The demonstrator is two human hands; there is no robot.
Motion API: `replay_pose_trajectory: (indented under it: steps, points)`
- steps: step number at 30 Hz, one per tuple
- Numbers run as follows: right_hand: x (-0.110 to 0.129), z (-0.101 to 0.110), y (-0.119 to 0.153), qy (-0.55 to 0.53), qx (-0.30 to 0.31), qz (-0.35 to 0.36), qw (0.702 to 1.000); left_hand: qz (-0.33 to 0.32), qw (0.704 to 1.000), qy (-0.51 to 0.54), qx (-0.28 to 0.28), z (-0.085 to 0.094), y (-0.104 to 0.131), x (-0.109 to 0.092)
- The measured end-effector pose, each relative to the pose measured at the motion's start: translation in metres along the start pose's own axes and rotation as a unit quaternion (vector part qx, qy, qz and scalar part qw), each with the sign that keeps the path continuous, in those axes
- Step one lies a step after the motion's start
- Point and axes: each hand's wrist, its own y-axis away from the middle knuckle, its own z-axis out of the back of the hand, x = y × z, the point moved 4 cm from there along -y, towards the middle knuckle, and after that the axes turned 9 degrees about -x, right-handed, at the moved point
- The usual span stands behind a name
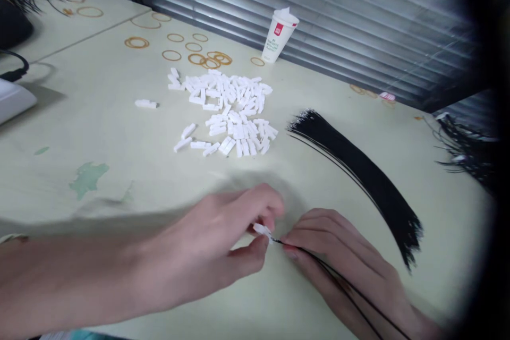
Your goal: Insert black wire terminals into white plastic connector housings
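Observation:
Between the thumb and fingers of my left hand is a small white plastic connector housing. My right hand pinches thin black wires close to their tips, and the strands trail down across the palm to the bottom right. The wire tips meet the end of the connector housing; how far they sit inside it I cannot tell. Beyond my left hand lies a loose pile of similar white housings. A thick bundle of black wires curves over the table beyond my right hand.
Tan rubber bands are scattered toward the back of the pale table. A white paper cup stands near the window blinds. More black wires lie at the right edge, and a white object is at the left.

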Motion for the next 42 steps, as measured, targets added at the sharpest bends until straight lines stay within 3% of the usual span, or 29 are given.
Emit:
replay_pose_trajectory:
  steps: [6,11,15,21,33,42]
  points:
    - [0.008,0.003,0.002,0.046,-0.029,0.065,0.996,0.066,0.983,0.168,-0.014,0.000,-0.002,0.000]
    - [0.013,0.001,0.001,0.087,-0.050,0.082,0.992,0.101,0.967,0.234,-0.008,-0.002,-0.002,0.001]
    - [0.013,0.002,0.001,0.089,-0.073,0.065,0.991,0.108,0.965,0.239,0.000,-0.002,0.000,0.002]
    - [0.011,-0.001,-0.002,0.079,-0.044,0.056,0.994,0.110,0.966,0.232,0.004,-0.002,0.000,0.003]
    - [0.014,-0.004,0.000,0.084,-0.070,0.052,0.993,0.116,0.968,0.223,0.018,-0.007,-0.003,0.006]
    - [0.014,-0.008,-0.004,0.085,-0.046,0.050,0.994,0.073,0.984,0.164,-0.004,-0.003,-0.004,0.003]
